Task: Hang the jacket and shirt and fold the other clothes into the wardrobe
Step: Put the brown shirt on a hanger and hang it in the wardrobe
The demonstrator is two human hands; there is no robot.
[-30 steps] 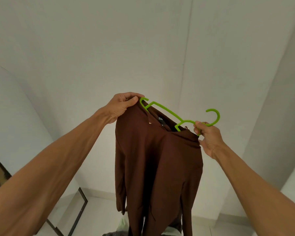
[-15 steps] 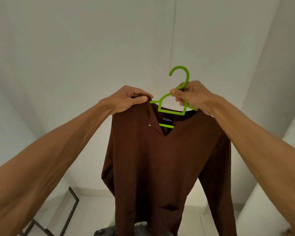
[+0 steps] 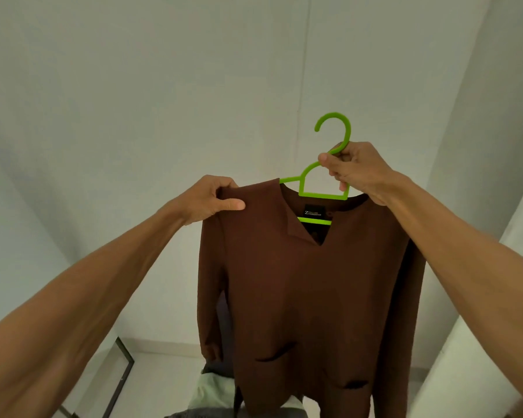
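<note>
Nearest, the left hand (image 3: 207, 200) pinches the shoulder seam of the brown shirt (image 3: 308, 297), and the right hand (image 3: 355, 170) is closed on the neck of the green hanger (image 3: 323, 188) — soft, light cloth that probably drapes and slides, so the rigid hanger is the better hold. The shirt hangs in mid-air before the pale wall (image 3: 163, 86), long axis vertical — collar up, hem toward the clothes pile (image 3: 215, 393), hook pointing up and curling left.

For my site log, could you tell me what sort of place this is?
Probably a bedroom or dressing corner at home: a brown shirt on a green hanger, more clothes piled below, plain white walls.
</note>
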